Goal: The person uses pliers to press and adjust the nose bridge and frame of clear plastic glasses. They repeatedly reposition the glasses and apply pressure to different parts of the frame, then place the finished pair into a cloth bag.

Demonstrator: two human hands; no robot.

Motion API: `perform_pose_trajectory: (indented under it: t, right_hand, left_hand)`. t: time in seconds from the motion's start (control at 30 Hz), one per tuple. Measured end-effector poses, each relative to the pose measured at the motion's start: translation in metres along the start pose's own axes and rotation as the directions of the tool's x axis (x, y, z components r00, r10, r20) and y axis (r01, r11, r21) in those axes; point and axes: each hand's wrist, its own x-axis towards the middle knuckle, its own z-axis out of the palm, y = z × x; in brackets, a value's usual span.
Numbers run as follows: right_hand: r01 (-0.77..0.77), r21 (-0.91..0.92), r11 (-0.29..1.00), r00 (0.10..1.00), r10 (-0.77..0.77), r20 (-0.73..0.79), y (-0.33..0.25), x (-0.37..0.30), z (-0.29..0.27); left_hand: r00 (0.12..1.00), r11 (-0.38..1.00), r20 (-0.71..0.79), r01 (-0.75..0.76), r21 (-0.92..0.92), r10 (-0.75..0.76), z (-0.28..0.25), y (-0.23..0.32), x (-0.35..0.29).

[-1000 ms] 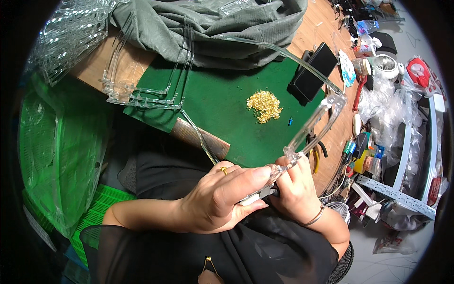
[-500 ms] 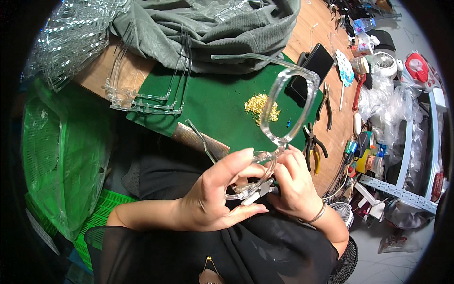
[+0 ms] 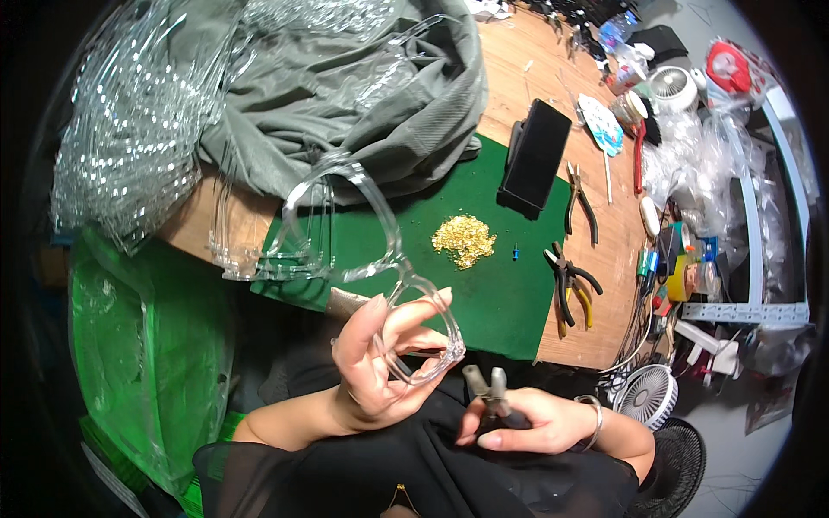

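Clear plastic eyeglasses [image 3: 400, 263] are held up over the front edge of the table. My left hand [image 3: 367, 375] grips them by the nearer rim, thumb and fingers around it; the farther rim sticks up and away. Lower down to the right, my right hand [image 3: 540, 420] is closed around pliers [image 3: 492, 395], whose two blunt jaws point up and stand apart, clear of the eyeglasses. Beyond my hands, a heap of small gold-coloured parts [image 3: 466, 242] lies on the green mat [image 3: 509, 306]. Several clear eyeglass frames [image 3: 289, 269] stand folded at the mat's left edge.
A grey cloth [image 3: 285, 104] with clear frames fills the far left, beside a large bundle of frames [image 3: 121, 147]. A phone [image 3: 540, 155], a blue pin [image 3: 515, 252], cutters [image 3: 580, 207] and more pliers [image 3: 568, 289] lie right. A green crate [image 3: 147, 363] stands left.
My right hand with the pliers has moved down and away from the eyeglasses. My left hand has turned the eyeglasses leftward. The head view has shifted.
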Motion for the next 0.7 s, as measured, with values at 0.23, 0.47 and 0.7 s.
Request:
perform_pose_trajectory:
  t: [0.23, 0.47, 0.7]
  right_hand:
    - [-0.049, 0.529, 0.847, 0.983, -0.053, 0.177, 0.020, 0.034, 0.008]
    - [-0.191, 0.793, 0.578, 0.970, -0.012, 0.242, 0.022, 0.034, 0.017]
    - [-0.113, 0.834, 0.540, 0.976, -0.095, 0.194, 0.032, 0.043, 0.027]
  left_hand:
    - [0.989, 0.975, -0.096, -0.090, 0.201, 0.111, 0.005, -0.006, -0.010]
    - [0.968, 0.931, -0.121, -0.170, 0.323, 0.219, 0.004, -0.009, -0.014]
    - [0.970, 0.959, -0.147, -0.155, 0.237, 0.193, 0.006, -0.012, -0.014]
